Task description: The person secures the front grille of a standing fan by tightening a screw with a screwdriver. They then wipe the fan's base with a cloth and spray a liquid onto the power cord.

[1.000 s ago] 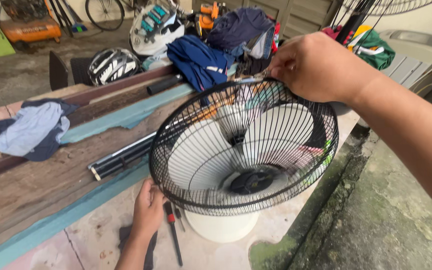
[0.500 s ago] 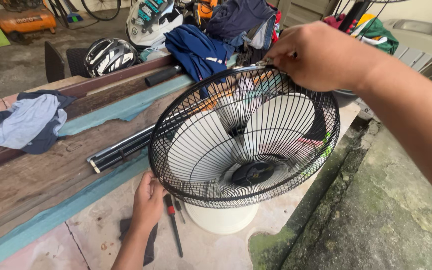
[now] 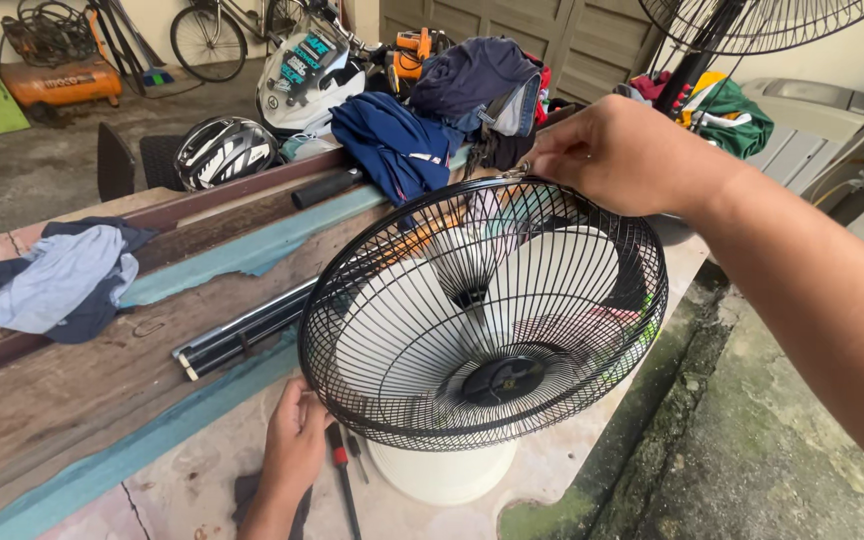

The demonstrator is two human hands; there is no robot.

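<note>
We see 1 black wire fan guard [image 3: 482, 320], round and domed. It sits tilted over white blades on a white base [image 3: 442, 472].

Black round wire fan guard [image 3: 482, 320] over white blades, gripped at near rim by left hand [image 3: 297, 445], pinched at far rim by right hand [image 3: 617, 155]. Red-handled screwdriver [image 3: 340, 470] just beside left hand on table [image 3: 82, 400].

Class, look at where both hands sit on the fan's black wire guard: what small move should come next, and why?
Probably work the small metal clip at the top rim loose with the right hand, which pinches there, while the left hand steadies the lower rim of the wire guard over the white blades.
</note>
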